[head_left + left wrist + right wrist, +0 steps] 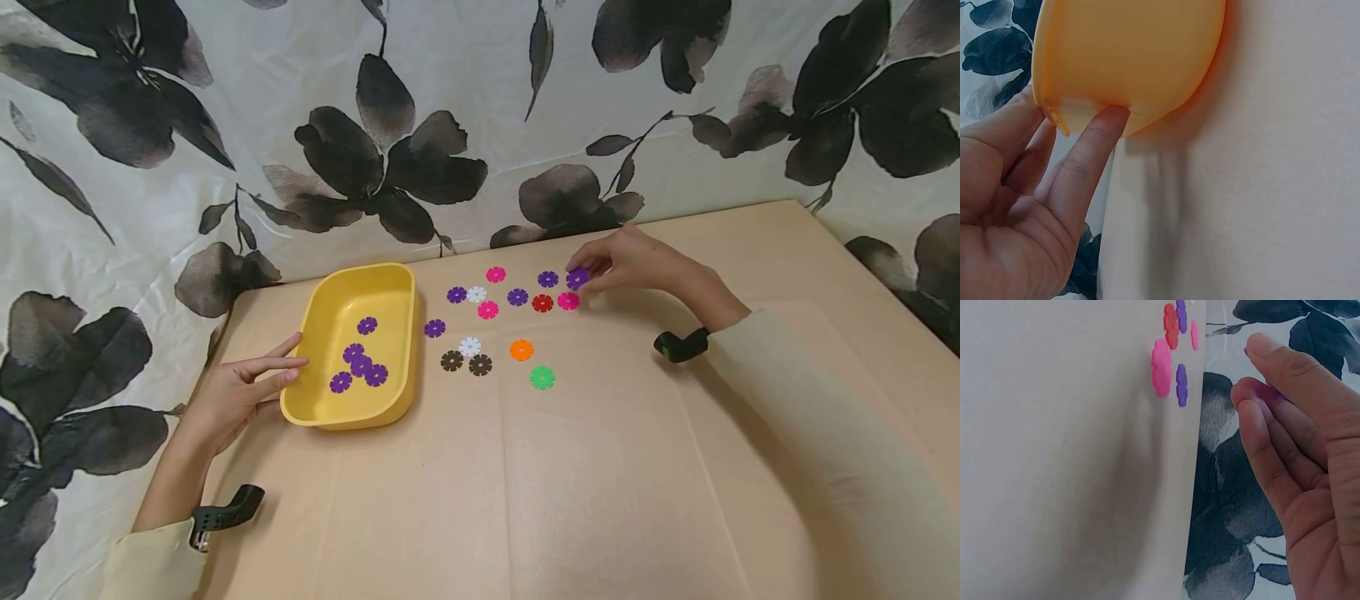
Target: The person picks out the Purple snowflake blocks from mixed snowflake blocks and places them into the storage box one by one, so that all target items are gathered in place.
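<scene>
And there's the flowered cloth [525, 158], rising beyond your left hand [240, 387] and your right hand [637, 262], with the counter [420, 517] spread out beneath them. A pale sleeve [840, 450] runs in behind your right hand, its partner behind the left.

Now the yellow tray [326, 321], immediately right of your left hand, and you have it by the near-left rim: thumb against the outer wall, fingers slightly spread along the edge. Over on the right, your other hand is drawn into a pinch, thumb to fingertips, and you've got a purple disc [577, 278] in it, up off the counter!

Behind each hand sits a black band [681, 345] at the wrist.

Down to the small stuff: just left of your right fingertips lies another purple disc, with a pink disc [567, 301] just on your side of them and a red disc [542, 303] next along. Further left and nearer you, an orange disc [521, 349] and a green disc [542, 377]. Between your hands, just past the tray, two brown discs [452, 360] flank a white disc [469, 346]. Inside the tray, right of your left fingertips, five more purples!
</scene>
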`<action>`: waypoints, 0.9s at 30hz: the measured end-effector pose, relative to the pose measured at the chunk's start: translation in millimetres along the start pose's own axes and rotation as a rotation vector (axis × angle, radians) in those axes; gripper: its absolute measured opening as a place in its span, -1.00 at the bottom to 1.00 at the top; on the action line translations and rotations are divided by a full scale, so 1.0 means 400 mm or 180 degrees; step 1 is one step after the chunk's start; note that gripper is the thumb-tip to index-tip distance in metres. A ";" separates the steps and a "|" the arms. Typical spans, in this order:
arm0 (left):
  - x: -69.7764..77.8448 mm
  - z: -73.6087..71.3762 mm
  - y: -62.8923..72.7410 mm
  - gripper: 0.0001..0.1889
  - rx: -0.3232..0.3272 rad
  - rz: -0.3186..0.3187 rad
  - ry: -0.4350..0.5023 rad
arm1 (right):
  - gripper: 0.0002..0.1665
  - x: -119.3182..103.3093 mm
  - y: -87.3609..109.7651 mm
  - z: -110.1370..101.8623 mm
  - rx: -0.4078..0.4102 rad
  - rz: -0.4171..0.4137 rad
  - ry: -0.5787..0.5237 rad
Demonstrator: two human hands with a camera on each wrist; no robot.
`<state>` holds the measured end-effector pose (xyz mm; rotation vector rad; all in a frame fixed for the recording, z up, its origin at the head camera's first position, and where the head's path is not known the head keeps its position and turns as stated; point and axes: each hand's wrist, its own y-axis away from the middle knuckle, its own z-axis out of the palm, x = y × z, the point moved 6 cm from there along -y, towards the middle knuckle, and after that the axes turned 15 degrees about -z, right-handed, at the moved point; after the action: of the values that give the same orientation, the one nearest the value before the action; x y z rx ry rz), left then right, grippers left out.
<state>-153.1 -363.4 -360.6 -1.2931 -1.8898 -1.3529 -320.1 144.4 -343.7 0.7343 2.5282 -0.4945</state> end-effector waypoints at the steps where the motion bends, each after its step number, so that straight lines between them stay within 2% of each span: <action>1: -0.001 0.000 0.000 -0.49 0.0002 -0.0004 0.0000 | -0.53 -0.004 -0.001 0.000 0.0011 -0.0022 -0.0016; 12: -0.001 0.000 -0.002 -0.49 0.0035 0.0024 -0.0039 | -0.56 -0.051 -0.012 -0.006 0.0085 -0.0357 -0.0064; 21: -0.006 -0.004 -0.002 -0.43 0.0068 0.0006 -0.0110 | -0.53 -0.090 -0.019 0.004 0.0110 -0.0331 -0.0088; 27: -0.009 -0.005 -0.002 -0.45 -0.0022 0.0090 0.0018 | -0.52 -0.110 -0.026 0.018 0.0093 -0.0351 -0.0112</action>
<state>-152.5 -366.6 -363.2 -1.3132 -1.8578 -1.3488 -290.5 114.9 -324.9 0.5937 2.5433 -0.5776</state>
